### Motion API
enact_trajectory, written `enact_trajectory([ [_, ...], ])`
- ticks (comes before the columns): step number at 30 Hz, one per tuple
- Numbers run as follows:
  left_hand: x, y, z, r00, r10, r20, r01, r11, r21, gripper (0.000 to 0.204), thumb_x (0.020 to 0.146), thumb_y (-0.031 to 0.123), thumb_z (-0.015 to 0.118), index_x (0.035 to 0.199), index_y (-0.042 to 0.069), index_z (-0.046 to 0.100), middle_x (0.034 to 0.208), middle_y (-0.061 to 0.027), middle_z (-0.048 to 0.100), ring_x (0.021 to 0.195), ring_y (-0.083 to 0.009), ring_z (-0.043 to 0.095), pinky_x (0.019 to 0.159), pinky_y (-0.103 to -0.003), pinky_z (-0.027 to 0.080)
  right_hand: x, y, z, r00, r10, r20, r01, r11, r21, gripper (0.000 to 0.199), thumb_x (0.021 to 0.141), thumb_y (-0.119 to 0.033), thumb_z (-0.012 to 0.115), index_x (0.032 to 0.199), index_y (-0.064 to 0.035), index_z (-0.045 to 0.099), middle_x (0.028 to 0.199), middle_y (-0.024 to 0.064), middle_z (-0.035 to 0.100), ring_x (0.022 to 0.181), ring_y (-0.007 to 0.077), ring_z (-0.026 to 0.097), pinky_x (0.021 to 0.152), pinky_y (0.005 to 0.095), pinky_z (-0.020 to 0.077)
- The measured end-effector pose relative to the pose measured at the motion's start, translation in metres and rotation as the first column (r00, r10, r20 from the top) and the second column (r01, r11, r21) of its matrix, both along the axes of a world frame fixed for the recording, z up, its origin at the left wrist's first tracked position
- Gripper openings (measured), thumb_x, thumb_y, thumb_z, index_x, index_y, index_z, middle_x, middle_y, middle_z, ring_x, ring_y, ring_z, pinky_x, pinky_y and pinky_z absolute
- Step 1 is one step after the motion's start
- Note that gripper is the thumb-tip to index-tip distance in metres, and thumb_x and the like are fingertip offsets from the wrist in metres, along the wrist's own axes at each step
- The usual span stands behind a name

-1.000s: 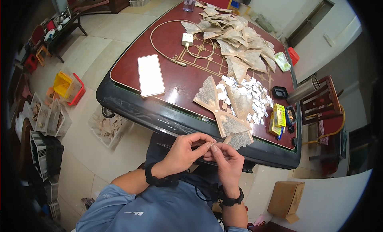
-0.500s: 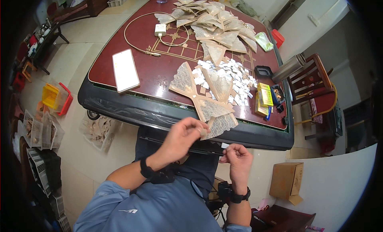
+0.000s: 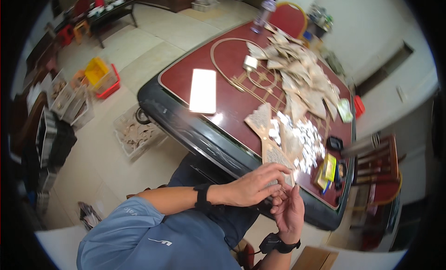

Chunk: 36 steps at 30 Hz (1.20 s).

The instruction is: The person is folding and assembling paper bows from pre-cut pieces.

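I sit at the near edge of a red-topped table (image 3: pixel 232 107) with a dark rim. My left hand (image 3: pixel 253 187), black band on the wrist, closes its fingers over the lower end of a fan-shaped cut wooden piece (image 3: pixel 278 157) at the table's edge. My right hand (image 3: pixel 289 209) is just beneath and to the right, palm showing, fingers apart and pointing up, its fingertips next to the left hand's fingers. A second fan-shaped piece (image 3: pixel 260 120) lies beyond, beside a scatter of small white pieces (image 3: pixel 307 136).
On the table: a white flat panel (image 3: pixel 203 90), a thin wooden oval frame (image 3: pixel 232 61), a heap of wooden cut-outs (image 3: pixel 302 75), a yellow box (image 3: pixel 329 167). On the floor: a clear crate of wood pieces (image 3: pixel 137 133), yellow bin (image 3: pixel 96 69). A wooden chair (image 3: pixel 378 165) stands right.
The hands, held together below the table edge before, have come up to it. My left hand now grips the fan piece and my right hand has opened. The view has swung left.
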<state>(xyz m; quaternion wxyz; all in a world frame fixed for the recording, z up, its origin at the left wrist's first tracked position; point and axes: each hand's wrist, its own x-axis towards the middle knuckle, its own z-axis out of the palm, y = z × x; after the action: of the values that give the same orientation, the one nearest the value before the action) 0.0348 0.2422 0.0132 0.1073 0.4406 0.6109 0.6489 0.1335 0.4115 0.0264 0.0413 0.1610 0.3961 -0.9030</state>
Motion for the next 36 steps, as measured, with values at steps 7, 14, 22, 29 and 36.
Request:
enact_trajectory([
  [7, -0.011, -0.027, 0.006, 0.993, 0.083, 0.088, -0.084, 0.996, 0.011, 0.018, 0.094, 0.014, 0.054, 0.106, 0.0, 0.057, 0.121, -0.0145, 0.054, 0.112, -0.0327, 0.055, 0.095, -0.038, 0.044, -0.039, -0.019, 0.009, 0.998, 0.047, 0.034, -0.052, 0.984, 0.17, 0.022, 0.096, -0.012, 0.057, 0.106, 0.0068, 0.061, 0.084, 0.0108, 0.065, 0.064, 0.0124, 0.062, 0.051, 0.0245, 0.056],
  [14, -0.042, -0.018, -0.001, 0.77, 0.575, -0.275, -0.637, 0.68, -0.362, 0.055, 0.086, 0.028, 0.069, 0.125, -0.002, 0.045, 0.105, -0.025, 0.059, 0.102, -0.0394, 0.059, 0.086, -0.042, 0.049, -0.05, -0.02, 0.007, 0.977, -0.162, -0.136, 0.211, 0.739, 0.64, 0.028, 0.095, -0.009, 0.059, 0.12, 0.0025, 0.053, 0.095, 0.0142, 0.067, 0.077, 0.0165, 0.066, 0.063, 0.0267, 0.0551],
  [22, -0.058, 0.006, -0.021, 0.818, 0.527, 0.23, -0.441, 0.832, -0.336, 0.066, 0.082, 0.008, 0.069, 0.134, -0.003, 0.03, 0.093, -0.0274, 0.064, 0.085, -0.0419, 0.065, 0.072, -0.042, 0.054, -0.053, -0.006, -0.008, 0.967, -0.246, -0.069, 0.24, 0.782, 0.576, 0.024, 0.095, -0.01, 0.061, 0.113, -0.0002, 0.049, 0.106, 0.0172, 0.067, 0.091, 0.0201, 0.067, 0.074, 0.0298, 0.0559],
  [29, -0.06, 0.034, -0.054, 0.536, 0.338, 0.773, -0.519, 0.855, -0.014, 0.055, 0.083, 0.006, 0.068, 0.125, -0.002, 0.034, 0.112, -0.0222, 0.061, 0.091, -0.0279, 0.067, 0.073, -0.036, 0.056, -0.094, -0.015, 0.006, 0.899, -0.283, -0.334, 0.438, 0.563, 0.701, 0.021, 0.094, -0.007, 0.06, 0.111, 0.0023, 0.052, 0.107, 0.0167, 0.067, 0.093, 0.0168, 0.065, 0.084, 0.026, 0.0495],
  [36, -0.063, 0.034, -0.03, 0.369, 0.122, 0.921, -0.461, 0.885, 0.068, 0.054, 0.089, 0.009, 0.067, 0.126, -0.004, 0.029, 0.115, -0.0215, 0.058, 0.101, -0.0223, 0.063, 0.073, -0.031, 0.057, -0.128, 0.007, -0.009, 0.957, -0.185, -0.223, 0.289, 0.613, 0.736, 0.02, 0.089, -0.006, 0.068, 0.105, 0.0032, 0.058, 0.094, 0.0084, 0.069, 0.088, 0.0105, 0.064, 0.075, 0.0208, 0.0491],
])
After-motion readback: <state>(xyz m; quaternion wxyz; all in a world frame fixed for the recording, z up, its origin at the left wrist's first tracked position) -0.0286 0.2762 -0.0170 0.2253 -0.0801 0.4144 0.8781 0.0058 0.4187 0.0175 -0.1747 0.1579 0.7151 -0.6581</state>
